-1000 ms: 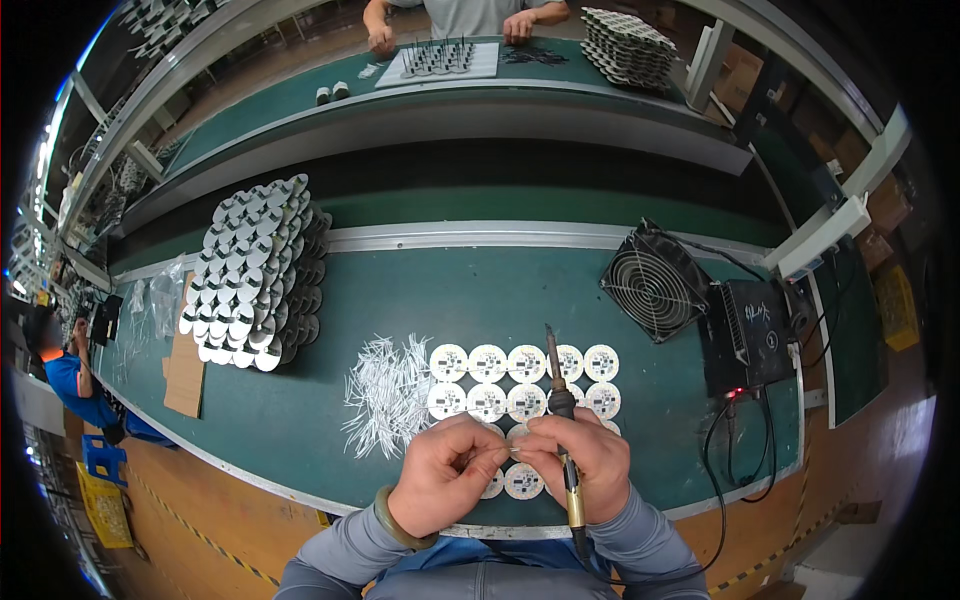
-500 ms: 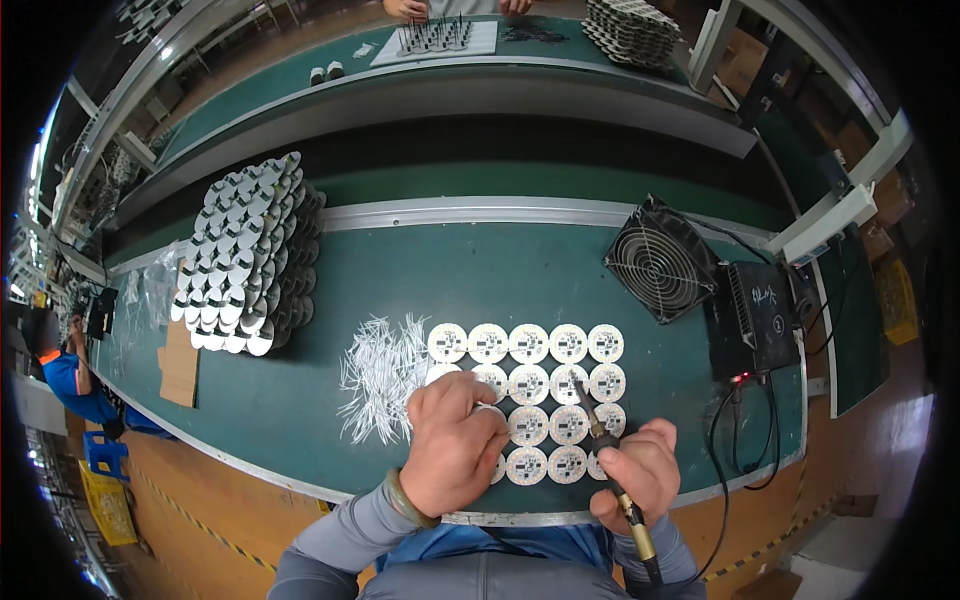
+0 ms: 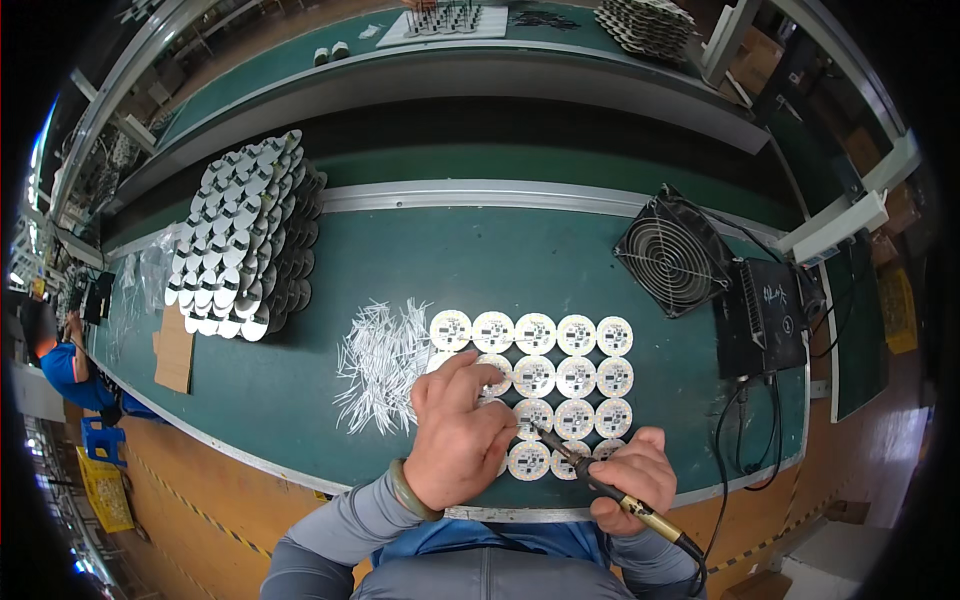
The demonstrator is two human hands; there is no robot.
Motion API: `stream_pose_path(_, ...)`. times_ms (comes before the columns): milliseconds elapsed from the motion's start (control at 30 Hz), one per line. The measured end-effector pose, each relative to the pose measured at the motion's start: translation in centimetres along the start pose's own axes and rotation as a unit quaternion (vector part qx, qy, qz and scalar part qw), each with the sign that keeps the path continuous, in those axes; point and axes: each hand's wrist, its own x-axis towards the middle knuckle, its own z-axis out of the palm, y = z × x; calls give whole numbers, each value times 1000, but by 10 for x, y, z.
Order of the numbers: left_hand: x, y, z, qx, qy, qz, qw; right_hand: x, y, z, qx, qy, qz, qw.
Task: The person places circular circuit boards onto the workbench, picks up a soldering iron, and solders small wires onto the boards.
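Note:
My right hand grips a soldering iron with a dark front and a gold-coloured handle. Its tip points left and rests at a round white circuit board in the grid. Over the left columns of boards is my left hand, fingers closed in a pinch close to the iron's tip. Whatever they pinch is too small to make out. Several similar round boards lie in rows, a few hidden under my left hand. Left of them lies a loose heap of short white wires.
Stacked panels of round silvery pieces stand at the left beside brown cardboard. At the right are a black fan and a dark box unit with cables. Another person is at the far left; a second bench lies beyond.
The iron's tip has moved left and down to a board near my left fingers, its handle now tilted flatter. My left hand stays over the boards. The view has shifted slightly.

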Motion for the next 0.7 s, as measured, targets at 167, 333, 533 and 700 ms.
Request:
stream_pose_path(167,0,0,0,1,2,3,1000,0,0,1,8,-2,2,1000)
stream_pose_path(333,1,1,0,1,-2,4,1000,2,0,1,11,-14,5,1000)
stream_pose_path(533,1,0,0,0,-2,6,1000,4,0,1,16,-26,14,999)
stream_pose_path(700,0,-1,0,1,-6,8,1000,4,2,4,32,-11,14,999)
